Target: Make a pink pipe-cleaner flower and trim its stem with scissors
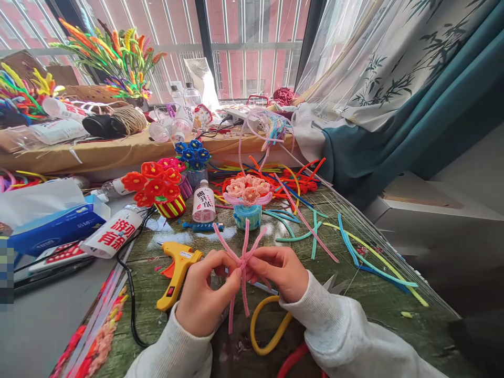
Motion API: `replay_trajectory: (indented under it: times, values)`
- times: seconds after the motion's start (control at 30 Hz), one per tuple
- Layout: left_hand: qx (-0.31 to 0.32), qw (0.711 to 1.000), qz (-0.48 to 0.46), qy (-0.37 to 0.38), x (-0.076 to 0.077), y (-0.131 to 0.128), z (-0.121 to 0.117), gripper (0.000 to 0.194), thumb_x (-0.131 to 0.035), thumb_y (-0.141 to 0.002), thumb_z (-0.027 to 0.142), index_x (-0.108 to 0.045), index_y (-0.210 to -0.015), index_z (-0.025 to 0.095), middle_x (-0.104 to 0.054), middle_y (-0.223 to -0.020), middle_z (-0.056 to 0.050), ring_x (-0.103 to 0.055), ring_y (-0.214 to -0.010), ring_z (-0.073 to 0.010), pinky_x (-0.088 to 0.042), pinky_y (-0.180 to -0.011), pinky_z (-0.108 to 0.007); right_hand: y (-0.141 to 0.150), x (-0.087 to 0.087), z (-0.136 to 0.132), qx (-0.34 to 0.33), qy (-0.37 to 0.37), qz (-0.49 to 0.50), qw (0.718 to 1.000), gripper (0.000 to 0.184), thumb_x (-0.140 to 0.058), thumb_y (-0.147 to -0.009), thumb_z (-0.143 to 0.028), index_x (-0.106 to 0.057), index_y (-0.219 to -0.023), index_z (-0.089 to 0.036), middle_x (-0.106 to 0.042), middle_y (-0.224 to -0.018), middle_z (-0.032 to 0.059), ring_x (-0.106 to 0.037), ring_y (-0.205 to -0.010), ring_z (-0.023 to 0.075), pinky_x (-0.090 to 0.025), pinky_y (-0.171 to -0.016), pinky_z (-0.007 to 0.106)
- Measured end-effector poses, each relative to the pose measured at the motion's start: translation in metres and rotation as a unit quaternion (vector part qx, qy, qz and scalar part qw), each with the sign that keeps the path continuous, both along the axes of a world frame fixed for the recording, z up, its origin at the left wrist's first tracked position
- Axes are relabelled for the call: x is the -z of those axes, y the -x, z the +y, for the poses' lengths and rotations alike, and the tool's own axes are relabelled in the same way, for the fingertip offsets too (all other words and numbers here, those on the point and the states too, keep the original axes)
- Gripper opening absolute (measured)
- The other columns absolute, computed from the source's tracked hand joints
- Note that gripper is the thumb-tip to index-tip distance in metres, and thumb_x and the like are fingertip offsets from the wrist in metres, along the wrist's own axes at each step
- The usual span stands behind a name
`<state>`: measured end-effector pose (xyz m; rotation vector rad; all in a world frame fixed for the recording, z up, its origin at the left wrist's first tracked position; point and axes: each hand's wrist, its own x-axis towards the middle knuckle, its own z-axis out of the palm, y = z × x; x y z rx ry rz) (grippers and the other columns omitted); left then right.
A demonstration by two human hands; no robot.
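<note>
The left hand (212, 291) and right hand (277, 270) pinch the pink pipe-cleaner bundle (243, 261) at its centre, above the table (338, 325); its long axis runs roughly upright, arms fanning up toward the flowerpot (247, 216) and down.

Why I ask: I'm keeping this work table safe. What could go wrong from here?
The pink fuzzy stems might shift at their crossing if the grip of the left hand or right hand loosens.

The yellow glue gun lies close by the left hand, so it could get knocked; whether it is hot can't be seen.

The left sleeve could catch the black cord.
</note>
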<state>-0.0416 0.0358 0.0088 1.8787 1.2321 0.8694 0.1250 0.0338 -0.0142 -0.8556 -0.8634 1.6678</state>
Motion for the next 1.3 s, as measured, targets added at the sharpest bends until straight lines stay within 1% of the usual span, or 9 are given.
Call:
replay_trajectory:
  times: [0.17,0.33,0.57,0.8,1.0,1.13,1.23,1.3]
  values:
    - [-0.019,1.000,-0.022,0.000,-0.006,-0.005,-0.002,0.019,-0.057,-0.076,0.030,-0.059,-0.062,0.018,-0.060,-0.061,-0.003,-0.051,-0.063,-0.0170,-0.042,-0.060,-0.029,-0.003,0.004,0.000,-0.006,-0.007,-0.028,1.000,0.035,-0.085,-0.057,-0.042,-0.076,-0.075,-0.012,-0.075,-0.068,0.0073,-0.070,-0.061,0.0189,-0.057,-0.059,0.029]
    - [-0.020,0.999,-0.042,0.013,-0.012,-0.008,-0.003,0.022,-0.057,-0.076,0.032,-0.058,-0.061,0.017,-0.060,-0.061,-0.004,-0.051,-0.062,-0.0175,-0.042,-0.060,-0.030,-0.005,0.005,0.001,-0.012,-0.009,-0.022,1.000,0.032,-0.085,-0.060,-0.039,-0.076,-0.076,-0.013,-0.075,-0.067,0.0058,-0.070,-0.061,0.0173,-0.057,-0.060,0.027]
    - [-0.004,0.999,-0.035,0.005,-0.008,-0.004,-0.003,0.020,-0.057,-0.079,0.030,-0.059,-0.063,0.017,-0.061,-0.063,-0.003,-0.051,-0.064,-0.0169,-0.042,-0.062,-0.029,-0.004,0.005,0.000,-0.020,-0.005,-0.017,1.000,0.031,-0.084,-0.061,-0.039,-0.076,-0.075,-0.013,-0.074,-0.066,0.0053,-0.069,-0.060,0.0161,-0.056,-0.060,0.026]
    - [-0.024,0.999,-0.041,-0.005,-0.006,-0.007,-0.004,0.020,-0.058,-0.077,0.028,-0.057,-0.060,0.018,-0.057,-0.058,-0.001,-0.049,-0.060,-0.0156,-0.042,-0.058,-0.028,0.001,0.004,-0.003,-0.003,0.012,-0.009,1.000,0.030,-0.087,-0.056,-0.036,-0.075,-0.070,-0.013,-0.072,-0.062,0.0036,-0.068,-0.056,0.0142,-0.055,-0.057,0.024]
    - [-0.004,1.000,-0.017,-0.018,-0.004,-0.006,-0.005,0.018,-0.056,-0.077,0.024,-0.056,-0.060,0.018,-0.057,-0.061,-0.001,-0.051,-0.062,-0.0154,-0.043,-0.060,-0.028,0.003,0.005,-0.004,0.012,0.025,-0.009,1.000,0.033,-0.089,-0.050,-0.037,-0.074,-0.067,-0.013,-0.071,-0.059,0.0032,-0.067,-0.053,0.0158,-0.056,-0.054,0.026]
    - [-0.007,1.000,-0.016,-0.022,-0.006,-0.005,-0.004,0.018,-0.054,-0.076,0.024,-0.053,-0.058,0.019,-0.055,-0.058,-0.001,-0.050,-0.060,-0.0156,-0.043,-0.058,-0.028,0.002,0.006,-0.003,0.000,0.019,-0.003,1.000,0.030,-0.088,-0.053,-0.036,-0.075,-0.067,-0.013,-0.072,-0.060,0.0040,-0.067,-0.053,0.0151,-0.056,-0.054,0.026]
    - [0.015,1.000,-0.008,-0.020,-0.007,-0.003,-0.003,0.018,-0.055,-0.077,0.024,-0.054,-0.060,0.019,-0.058,-0.060,-0.001,-0.051,-0.061,-0.0156,-0.043,-0.059,-0.028,0.000,0.004,-0.002,-0.011,0.020,0.007,1.000,0.028,-0.087,-0.054,-0.035,-0.075,-0.067,-0.013,-0.072,-0.059,0.0038,-0.068,-0.053,0.0148,-0.057,-0.054,0.026]
    - [0.019,1.000,-0.006,-0.023,-0.007,-0.003,-0.003,0.018,-0.056,-0.077,0.024,-0.056,-0.060,0.019,-0.059,-0.060,-0.001,-0.052,-0.062,-0.0157,-0.043,-0.059,-0.028,-0.001,0.003,-0.002,-0.019,0.020,0.010,1.000,0.028,-0.088,-0.054,-0.035,-0.075,-0.067,-0.013,-0.072,-0.059,0.0037,-0.068,-0.054,0.0159,-0.058,-0.055,0.027]
